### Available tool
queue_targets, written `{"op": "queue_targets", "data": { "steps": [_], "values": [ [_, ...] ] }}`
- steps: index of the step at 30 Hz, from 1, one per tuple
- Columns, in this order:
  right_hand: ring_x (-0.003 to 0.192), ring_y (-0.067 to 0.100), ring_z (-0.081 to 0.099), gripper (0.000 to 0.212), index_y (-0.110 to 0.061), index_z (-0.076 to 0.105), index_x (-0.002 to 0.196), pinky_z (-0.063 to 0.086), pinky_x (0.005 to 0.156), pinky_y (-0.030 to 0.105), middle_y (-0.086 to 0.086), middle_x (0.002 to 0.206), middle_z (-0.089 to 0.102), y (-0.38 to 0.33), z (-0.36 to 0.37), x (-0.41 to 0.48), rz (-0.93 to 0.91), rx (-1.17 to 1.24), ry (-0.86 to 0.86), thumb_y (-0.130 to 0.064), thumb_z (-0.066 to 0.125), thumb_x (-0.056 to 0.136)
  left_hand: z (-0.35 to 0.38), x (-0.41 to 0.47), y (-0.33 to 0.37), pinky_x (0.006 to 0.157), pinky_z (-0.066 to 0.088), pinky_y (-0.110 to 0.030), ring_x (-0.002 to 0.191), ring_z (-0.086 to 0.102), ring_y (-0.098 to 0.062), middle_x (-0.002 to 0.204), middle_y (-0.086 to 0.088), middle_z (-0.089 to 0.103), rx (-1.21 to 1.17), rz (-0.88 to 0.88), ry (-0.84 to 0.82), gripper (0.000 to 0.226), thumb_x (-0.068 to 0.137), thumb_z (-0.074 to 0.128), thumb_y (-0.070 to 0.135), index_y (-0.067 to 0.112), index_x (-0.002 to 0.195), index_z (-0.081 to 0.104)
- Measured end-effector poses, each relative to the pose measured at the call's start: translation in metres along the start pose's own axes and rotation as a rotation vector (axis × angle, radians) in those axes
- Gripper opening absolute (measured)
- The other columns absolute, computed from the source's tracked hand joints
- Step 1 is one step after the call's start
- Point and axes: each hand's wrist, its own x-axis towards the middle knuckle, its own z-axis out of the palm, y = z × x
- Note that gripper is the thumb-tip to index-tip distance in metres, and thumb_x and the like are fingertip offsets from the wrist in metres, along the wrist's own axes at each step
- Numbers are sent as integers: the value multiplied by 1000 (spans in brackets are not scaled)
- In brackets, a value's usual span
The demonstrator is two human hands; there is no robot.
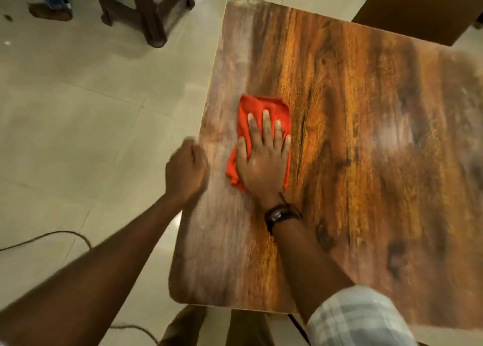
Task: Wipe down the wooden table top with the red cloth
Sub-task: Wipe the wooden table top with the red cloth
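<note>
Quick count: one wooden worktop (pixel 366 136), one red cloth (pixel 261 107), and two hands, the left hand (pixel 185 173) and the right hand (pixel 264 160). One dark wristband (pixel 281 215), one checked sleeve (pixel 358 319). Down on the floor (pixel 78 110), two stretches of cable (pixel 65 232) show, can't tell if they're the same one. Top left there's one dark wooden stool (pixel 146 8) (legs only) and one shoe (pixel 52 12). Top right, one brown cabinet (pixel 418 8), mostly cut off.

Warm, dim indoor light; pale glare on the worktop (pixel 352 110) near its right edge and on the glossy floor (pixel 78 110); slightly soft, perhaps motion blur.
</note>
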Motion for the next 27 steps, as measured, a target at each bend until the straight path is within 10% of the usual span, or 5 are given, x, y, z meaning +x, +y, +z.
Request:
{"op": "queue_targets", "data": {
  "steps": [8, 27],
  "values": [
    [154, 26, 16, 61, -28, 38, 153, 23, 119, 59, -1, 165, 23, 2, -32, -189, -23, -22, -61, -44, 47, 95, -10, -61, -10, 75, 48, -44, 81, 65, -42, 84, -22, 68, 106, -52, -7, 52, 107, 20, 32, -1, 98, 59],
    [154, 30, 15, 62, -30, 30, 156, 5, 124, 54, 3, 166, 19, 0, 3, 12, 112, -41, -22, -44, 39, 96, -3, -59, -20, 69, 53, -44, 69, 64, -38, 75, -17, 67, 99, 16, 108, 59, 103, 17, 38, 2, 87, 61]
  ]
}}
